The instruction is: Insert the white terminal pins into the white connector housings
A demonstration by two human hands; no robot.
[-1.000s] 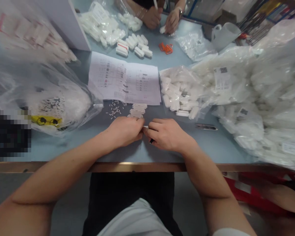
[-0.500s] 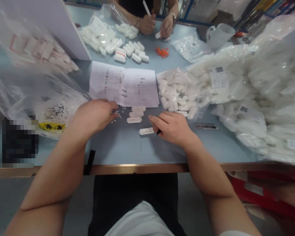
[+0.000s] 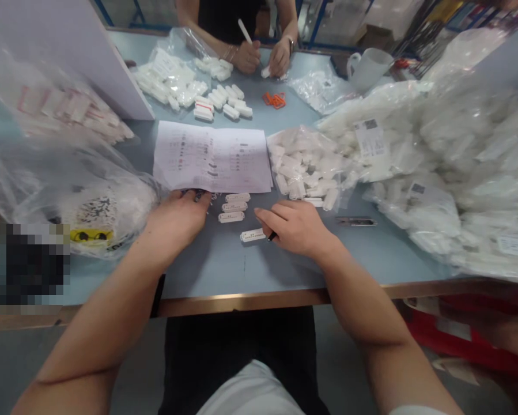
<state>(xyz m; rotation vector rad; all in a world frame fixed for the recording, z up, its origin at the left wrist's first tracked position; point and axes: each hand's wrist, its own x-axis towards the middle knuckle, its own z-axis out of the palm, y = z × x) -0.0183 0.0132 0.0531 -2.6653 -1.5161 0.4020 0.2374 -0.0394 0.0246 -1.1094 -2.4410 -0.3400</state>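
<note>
Three white tags (image 3: 234, 206) between the hands, left hand (image 3: 176, 222) fingers can't tell, right hand (image 3: 297, 227) fingers curled on a black stub (image 3: 272, 236); one sloppy brush scatters those tags.

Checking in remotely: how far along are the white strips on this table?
Looks done: three white labelled strips sit lined up below the printed sheet. In hand: a fourth strip lies by the right hand, which holds a small black object; the left hand rests at the sheet's edge. Left: the plastic bag of white pieces beside them looks full.
</note>
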